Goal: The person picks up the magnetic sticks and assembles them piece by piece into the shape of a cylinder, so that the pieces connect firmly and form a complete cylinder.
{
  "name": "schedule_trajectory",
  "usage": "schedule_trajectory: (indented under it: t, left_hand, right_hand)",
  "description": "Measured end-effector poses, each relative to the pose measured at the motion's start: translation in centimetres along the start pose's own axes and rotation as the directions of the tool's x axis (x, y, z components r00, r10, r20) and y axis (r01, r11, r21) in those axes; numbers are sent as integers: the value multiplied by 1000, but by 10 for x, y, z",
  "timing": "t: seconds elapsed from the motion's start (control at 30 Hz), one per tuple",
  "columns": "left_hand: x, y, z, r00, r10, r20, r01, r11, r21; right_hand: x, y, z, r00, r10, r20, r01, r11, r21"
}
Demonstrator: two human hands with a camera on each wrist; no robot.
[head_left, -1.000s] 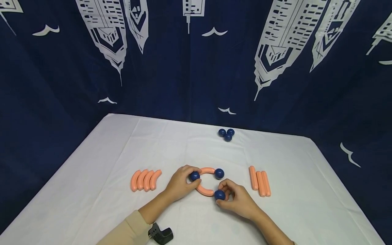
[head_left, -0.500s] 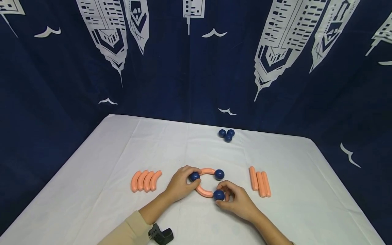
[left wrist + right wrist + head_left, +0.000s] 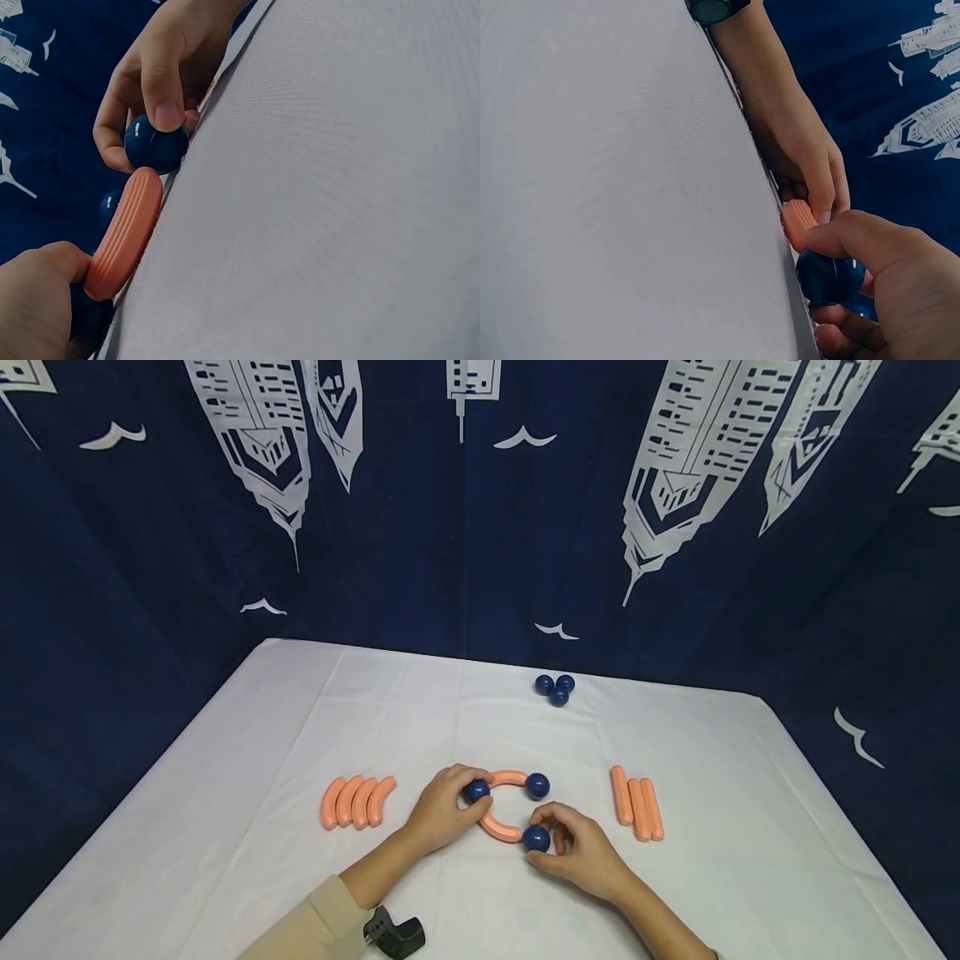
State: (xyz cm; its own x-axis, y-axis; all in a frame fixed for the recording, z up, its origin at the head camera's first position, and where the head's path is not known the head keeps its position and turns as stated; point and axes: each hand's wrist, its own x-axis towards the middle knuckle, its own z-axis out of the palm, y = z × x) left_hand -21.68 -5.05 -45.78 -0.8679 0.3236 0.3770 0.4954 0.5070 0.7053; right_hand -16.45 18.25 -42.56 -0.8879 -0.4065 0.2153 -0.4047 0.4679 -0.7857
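Observation:
On the white table, two curved orange sticks and three blue balls form an open C. My left hand (image 3: pixel 442 810) grips the blue ball at its left (image 3: pixel 476 791) between thumb and fingers. From that ball the far curved stick (image 3: pixel 510 777) runs to a third blue ball (image 3: pixel 537 786), which no hand touches. The near curved stick (image 3: pixel 501 831) reaches towards the front-right blue ball (image 3: pixel 536 838), pinched by my right hand (image 3: pixel 581 852). In the left wrist view, the ribbed curved stick (image 3: pixel 126 232) ends against this ball (image 3: pixel 156 146). Fingers partly hide the left ball.
Several curved orange sticks (image 3: pixel 357 802) lie in a row at the left. Three straight orange sticks (image 3: pixel 639 806) lie at the right. Three loose blue balls (image 3: pixel 558 696) sit together near the table's far edge. A dark blue curtain (image 3: pixel 465 543) hangs behind.
My right hand and its blue ball have shifted very slightly left, along with the near curved stick. My left hand stays in place.

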Motion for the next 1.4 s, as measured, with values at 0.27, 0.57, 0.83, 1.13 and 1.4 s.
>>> schedule_trajectory:
  t: [0.27, 0.57, 0.83, 1.13, 1.4]
  left_hand:
    - [0, -2, 2, 1000, 6, -5, -6, 1000, -4]
    - [0, -2, 1, 1000, 2, 4, -1, 1000, -2]
    - [-1, -1, 0, 1000, -6, 6, 6, 1000, 3]
    - [0, 1, -1, 1000, -14, 8, 14, 1000, 7]
    - [-1, 0, -1, 1000, -16, 14, 16, 1000, 8]
  right_hand:
    - [-1, 14, 2, 1000, -17, -5, 17, 1000, 21]
    - [-1, 20, 2, 998, -61, -21, 61, 998, 17]
    - [-1, 19, 5, 999, -44, -8, 44, 999, -11]
    - [0, 21, 6, 998, -66, -17, 66, 997, -32]
    - [-1, 24, 6, 996, -50, -68, 51, 998, 26]
